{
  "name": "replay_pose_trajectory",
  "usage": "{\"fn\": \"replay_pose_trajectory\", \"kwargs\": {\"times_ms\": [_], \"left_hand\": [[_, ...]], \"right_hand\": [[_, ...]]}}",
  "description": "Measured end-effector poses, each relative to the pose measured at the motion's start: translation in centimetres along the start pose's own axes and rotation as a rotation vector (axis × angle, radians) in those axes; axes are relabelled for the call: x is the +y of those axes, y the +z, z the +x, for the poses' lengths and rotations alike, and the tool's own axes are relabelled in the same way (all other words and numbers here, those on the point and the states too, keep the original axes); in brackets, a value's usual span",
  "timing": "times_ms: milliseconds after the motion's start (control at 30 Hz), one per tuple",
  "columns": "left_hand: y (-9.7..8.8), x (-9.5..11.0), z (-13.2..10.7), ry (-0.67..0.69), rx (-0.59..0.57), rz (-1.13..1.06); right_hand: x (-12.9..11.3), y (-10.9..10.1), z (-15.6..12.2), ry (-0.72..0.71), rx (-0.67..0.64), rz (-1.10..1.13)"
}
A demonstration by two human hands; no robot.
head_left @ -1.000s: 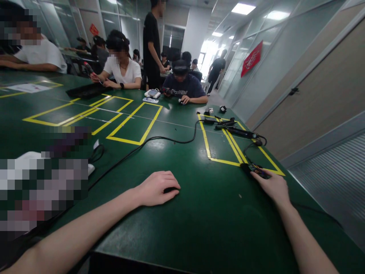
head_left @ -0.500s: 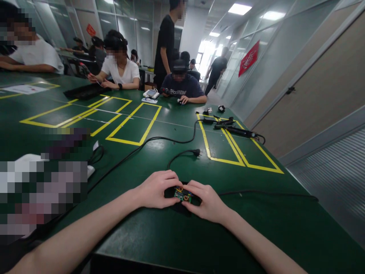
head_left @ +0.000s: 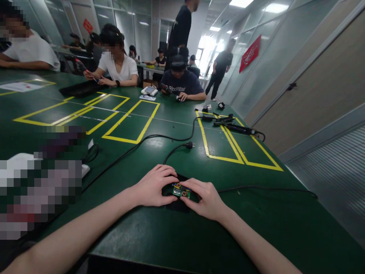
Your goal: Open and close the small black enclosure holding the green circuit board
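Between my two hands is a small green circuit board [head_left: 177, 192] with copper-wound coils on it. My left hand [head_left: 155, 186] grips its left side, fingers at the far edge and thumb at the near edge. My right hand [head_left: 207, 198] pinches the right side in the same way. Under the board lies a flat black piece [head_left: 178, 206], partly covered by the hands; I cannot tell what it is. A black power plug [head_left: 189, 145] rests just beyond my left hand, its cable running back behind the fingers.
Black cables [head_left: 151, 136] cross the green table [head_left: 137, 236]. Yellow tape rectangles [head_left: 122, 139] mark its surface. A black tool with a cord [head_left: 239, 129] lies at the right. Blurred-out items [head_left: 48, 190] stand at the left. Several people sit across the table, one holding a screwdriver-like tool [head_left: 167, 88].
The board and both hands sit slightly further left in view, and more of the black piece beneath shows. The head view has shifted a little. Standing people in the background have moved.
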State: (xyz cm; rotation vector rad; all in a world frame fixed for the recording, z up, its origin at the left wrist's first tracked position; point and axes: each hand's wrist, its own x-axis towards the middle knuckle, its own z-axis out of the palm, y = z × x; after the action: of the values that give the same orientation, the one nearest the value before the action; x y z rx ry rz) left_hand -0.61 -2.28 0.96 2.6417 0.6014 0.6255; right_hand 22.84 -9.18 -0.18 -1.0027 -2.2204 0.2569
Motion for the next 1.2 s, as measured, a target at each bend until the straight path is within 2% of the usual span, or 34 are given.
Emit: {"fn": "replay_pose_trajectory", "kwargs": {"times_ms": [233, 467, 633, 800, 967, 1200], "left_hand": [[0.1, 0.4, 0.1, -0.052, -0.047, 0.089], [0.0, 0.4, 0.0, -0.058, -0.054, 0.101], [-0.4, 0.2, 0.0, -0.054, -0.062, 0.115], [0.1, 0.3, 0.2, -0.067, -0.018, 0.129], [0.6, 0.3, 0.3, -0.088, 0.032, 0.083], [0.1, -0.2, 0.2, -0.101, 0.067, 0.011]], "right_hand": [[0.4, -0.1, 0.2, 0.126, -0.037, -0.086], [0.7, -0.4, 0.2, 0.141, -0.08, -0.002], [1.1, -1.1, 0.0, 0.228, -0.095, -0.026], [1.0, -1.0, 0.0, 0.168, -0.107, -0.039], [0.8, -0.5, 0.2, 0.182, -0.067, -0.028], [1.0, -0.3, 0.4, 0.186, -0.002, -0.051]]}}
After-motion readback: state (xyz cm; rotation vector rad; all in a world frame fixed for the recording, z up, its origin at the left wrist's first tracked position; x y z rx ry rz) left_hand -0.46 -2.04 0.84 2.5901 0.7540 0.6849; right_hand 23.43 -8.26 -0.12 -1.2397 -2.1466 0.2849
